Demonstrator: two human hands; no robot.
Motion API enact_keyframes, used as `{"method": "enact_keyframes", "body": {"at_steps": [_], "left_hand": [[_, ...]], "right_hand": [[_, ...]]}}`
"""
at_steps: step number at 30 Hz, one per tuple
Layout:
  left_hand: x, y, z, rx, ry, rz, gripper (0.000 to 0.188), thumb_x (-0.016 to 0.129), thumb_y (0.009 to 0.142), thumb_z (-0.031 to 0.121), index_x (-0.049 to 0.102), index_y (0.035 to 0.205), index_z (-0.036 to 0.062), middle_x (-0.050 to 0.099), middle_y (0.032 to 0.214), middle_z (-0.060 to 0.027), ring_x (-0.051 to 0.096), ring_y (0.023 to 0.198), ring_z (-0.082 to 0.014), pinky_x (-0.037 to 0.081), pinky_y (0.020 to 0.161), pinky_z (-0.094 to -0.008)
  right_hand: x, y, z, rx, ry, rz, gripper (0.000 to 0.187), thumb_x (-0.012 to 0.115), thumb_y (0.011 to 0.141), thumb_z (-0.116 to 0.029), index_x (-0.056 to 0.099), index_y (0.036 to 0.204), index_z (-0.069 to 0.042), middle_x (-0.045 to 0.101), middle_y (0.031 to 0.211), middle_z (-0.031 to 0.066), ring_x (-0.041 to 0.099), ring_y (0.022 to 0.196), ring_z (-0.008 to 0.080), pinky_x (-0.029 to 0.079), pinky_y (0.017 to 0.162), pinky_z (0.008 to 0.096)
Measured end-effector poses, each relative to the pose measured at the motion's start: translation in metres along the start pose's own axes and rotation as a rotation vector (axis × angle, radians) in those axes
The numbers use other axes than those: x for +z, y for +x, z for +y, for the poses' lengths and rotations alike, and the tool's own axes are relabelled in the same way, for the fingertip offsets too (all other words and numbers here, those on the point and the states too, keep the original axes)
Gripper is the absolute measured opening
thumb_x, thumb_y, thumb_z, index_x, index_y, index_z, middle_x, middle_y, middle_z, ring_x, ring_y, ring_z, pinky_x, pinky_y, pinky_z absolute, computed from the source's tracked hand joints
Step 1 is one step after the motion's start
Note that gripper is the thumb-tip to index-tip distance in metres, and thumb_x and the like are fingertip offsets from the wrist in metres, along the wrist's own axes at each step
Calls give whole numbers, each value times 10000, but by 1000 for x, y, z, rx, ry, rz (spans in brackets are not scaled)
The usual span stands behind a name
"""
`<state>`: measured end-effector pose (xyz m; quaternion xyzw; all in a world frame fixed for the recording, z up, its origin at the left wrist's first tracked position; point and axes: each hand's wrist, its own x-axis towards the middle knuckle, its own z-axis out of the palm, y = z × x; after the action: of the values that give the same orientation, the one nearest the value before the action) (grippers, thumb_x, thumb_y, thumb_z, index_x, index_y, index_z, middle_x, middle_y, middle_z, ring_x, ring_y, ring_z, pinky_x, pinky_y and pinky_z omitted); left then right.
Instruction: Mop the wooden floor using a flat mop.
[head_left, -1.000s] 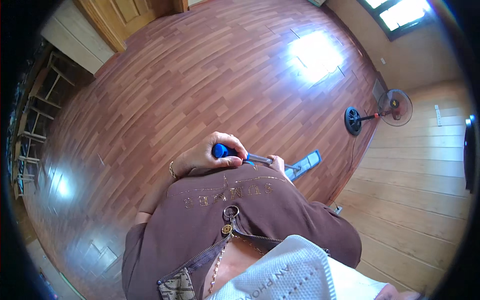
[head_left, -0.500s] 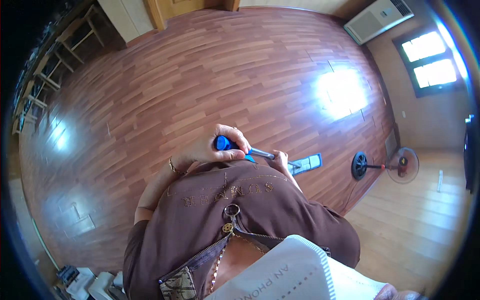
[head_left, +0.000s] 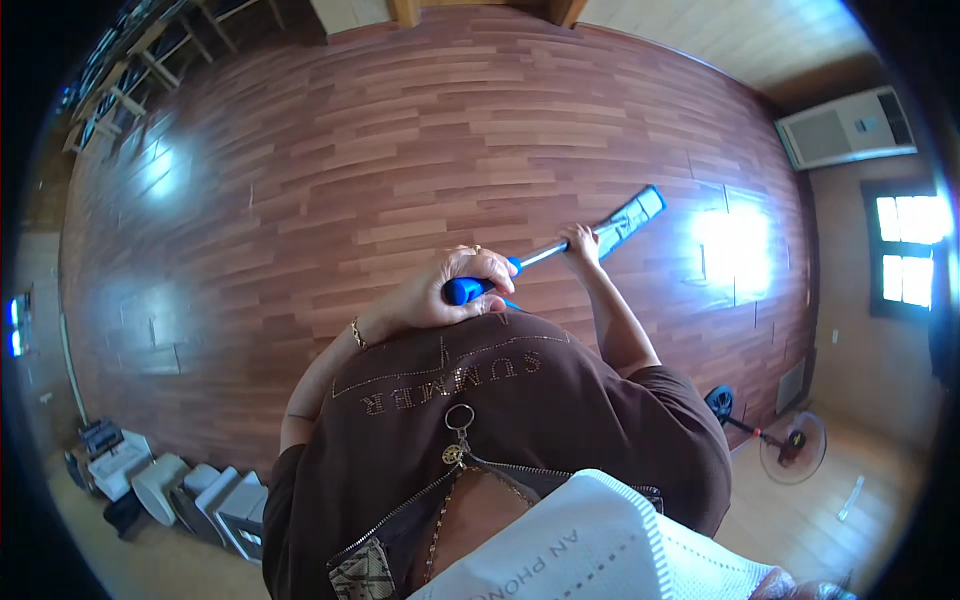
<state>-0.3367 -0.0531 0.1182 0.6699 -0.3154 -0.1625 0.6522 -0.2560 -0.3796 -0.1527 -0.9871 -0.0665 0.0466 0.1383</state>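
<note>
A flat mop stretches from my chest toward the right. My left hand (head_left: pixel 475 285), with a bracelet at the wrist, wraps round the blue grip (head_left: pixel 462 291) at the top of its pole. Farther along, my right hand (head_left: pixel 580 245) is closed round the metal pole (head_left: pixel 543 253) near the mop head. The long, narrow mop head (head_left: pixel 632 220) has a blue edge and a pale grey top, and rests on the reddish-brown wood floor (head_left: pixel 400 160). Part of the pole is hidden under my fingers.
A standing fan (head_left: pixel 793 447) is at the lower right, close to a pale strip (head_left: pixel 851 498) on the light floor. A white air-conditioning unit (head_left: pixel 846 127) stands at the far right wall. Several pale bulky items (head_left: pixel 160 485) line the lower left; wooden chairs (head_left: pixel 150 65) stand upper left.
The mop head has swung forward and to the right, away from my body. My right arm has reached out with it, while my left hand keeps the grip near my chest. The view has turned left.
</note>
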Motion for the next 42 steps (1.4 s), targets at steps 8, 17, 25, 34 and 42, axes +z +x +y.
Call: {"method": "enact_keyframes", "body": {"at_steps": [8,17,25,34,42], "left_hand": [[4,-42,40,-47,318,297,171,736,766,61,653,916,48,675,977,-86,603,1074,-263,438,934,-396],[34,-78,103,-22,760,589,183,774,688,102,673,840,104,656,882,-54,630,886,-223,421,902,-400],[73,-91,149,-102,907,694,166,775,656,77,653,764,107,607,778,-10,616,797,-192,439,862,-408],[111,-97,155,-221,1074,848,176,774,639,89,624,726,117,575,739,-1,578,718,-195,443,838,-403],[131,-96,172,-325,1226,1039,158,774,641,155,647,728,124,616,688,-6,592,632,-196,441,848,-408]], "right_hand": [[-8,86,-96,-358,115,-63,104,655,642,-137,621,726,-188,621,849,47,550,972,311,401,782,522],[-1,101,-229,-912,162,-130,29,635,687,-203,623,709,-218,637,794,23,591,867,316,443,684,513],[-7,54,-326,-1176,298,-325,229,685,764,-368,620,783,-149,665,804,78,637,845,316,449,655,511],[30,-2,-389,-1475,481,-426,212,676,731,-284,562,839,-140,619,778,90,618,790,328,462,690,452],[32,-44,-418,-1662,402,-560,153,664,706,-249,578,764,-138,611,718,72,618,728,302,471,652,421]]}}
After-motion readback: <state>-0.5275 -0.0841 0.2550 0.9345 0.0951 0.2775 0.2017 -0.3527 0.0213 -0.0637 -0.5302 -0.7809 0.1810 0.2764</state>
